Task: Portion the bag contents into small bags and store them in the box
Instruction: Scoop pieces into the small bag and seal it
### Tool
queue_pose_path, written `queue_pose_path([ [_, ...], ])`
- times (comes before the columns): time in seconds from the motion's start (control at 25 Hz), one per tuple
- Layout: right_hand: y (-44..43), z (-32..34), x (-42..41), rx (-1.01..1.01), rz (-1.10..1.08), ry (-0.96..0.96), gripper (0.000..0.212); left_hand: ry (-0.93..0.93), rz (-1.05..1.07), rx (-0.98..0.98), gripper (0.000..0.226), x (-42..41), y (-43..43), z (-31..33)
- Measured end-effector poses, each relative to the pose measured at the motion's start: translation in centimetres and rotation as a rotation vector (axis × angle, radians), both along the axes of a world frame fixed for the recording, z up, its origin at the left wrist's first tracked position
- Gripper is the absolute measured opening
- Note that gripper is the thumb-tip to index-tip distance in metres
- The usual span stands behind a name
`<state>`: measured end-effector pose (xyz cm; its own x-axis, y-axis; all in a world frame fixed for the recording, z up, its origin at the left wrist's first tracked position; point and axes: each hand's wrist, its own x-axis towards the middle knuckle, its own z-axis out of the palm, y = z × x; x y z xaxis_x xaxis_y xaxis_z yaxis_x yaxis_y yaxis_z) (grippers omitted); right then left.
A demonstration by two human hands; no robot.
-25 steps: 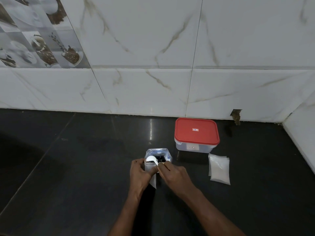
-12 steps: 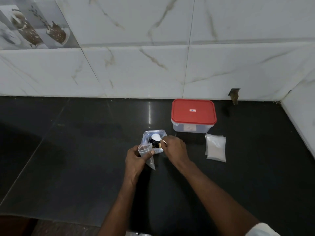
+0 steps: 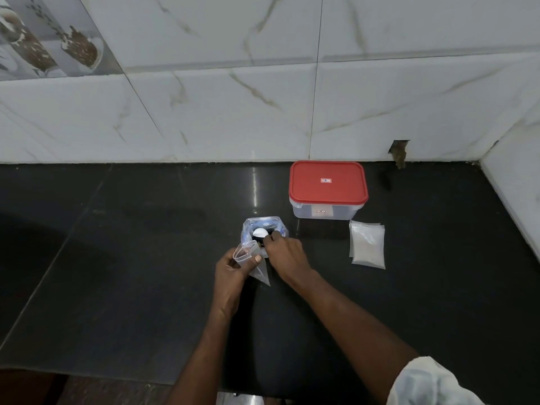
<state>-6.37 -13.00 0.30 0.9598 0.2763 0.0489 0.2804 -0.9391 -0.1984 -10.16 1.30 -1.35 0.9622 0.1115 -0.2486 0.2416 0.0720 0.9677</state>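
A glossy black stone tabletop (image 3: 131, 258) fills the lower half of my view, with a streak of light reflected near its centre. Behind it rises a wall of white marble-veined tiles (image 3: 233, 112). A picture tile printed with coffee cups and beans (image 3: 52, 45) sits at the upper left, and a small broken hole (image 3: 399, 150) gapes at the right, just above the tabletop.

The clear plastic box with a red lid (image 3: 327, 182) stands closed right of centre. One small label on the lid and another on its front wall are too small for me to read. Just below it lies a stack of small clear bags filled with white powder (image 3: 367, 244).

At centre, the left hand (image 3: 230, 268) has its grip closed round a small clear bag (image 3: 251, 258), mouth held open, beside the large open clear bag (image 3: 248, 229). The right hand (image 3: 287, 255) pinches a white spoon (image 3: 260, 232) at the large bag's mouth.
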Motion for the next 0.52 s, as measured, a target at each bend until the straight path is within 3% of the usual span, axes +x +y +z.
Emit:
queue_pose_path([
  [0.16, 0.0, 0.6, 0.9, 0.048, 0.010, 0.079, 0.026, -0.017, 0.025, -0.013, 0.022, -0.2, -0.3, -0.3],
  [0.32, -1.2, 0.8, 1.7, 0.397, -0.234, 0.140, 0.020, -0.049, 0.033, -0.025, 0.022, -0.4, -0.7, -0.8],
  [0.52, -0.7, 1.2, 0.9, 0.050, 0.009, 0.083, 0.026, -0.069, 0.033, -0.043, 0.026, -0.2, -1.3, -1.0],
])
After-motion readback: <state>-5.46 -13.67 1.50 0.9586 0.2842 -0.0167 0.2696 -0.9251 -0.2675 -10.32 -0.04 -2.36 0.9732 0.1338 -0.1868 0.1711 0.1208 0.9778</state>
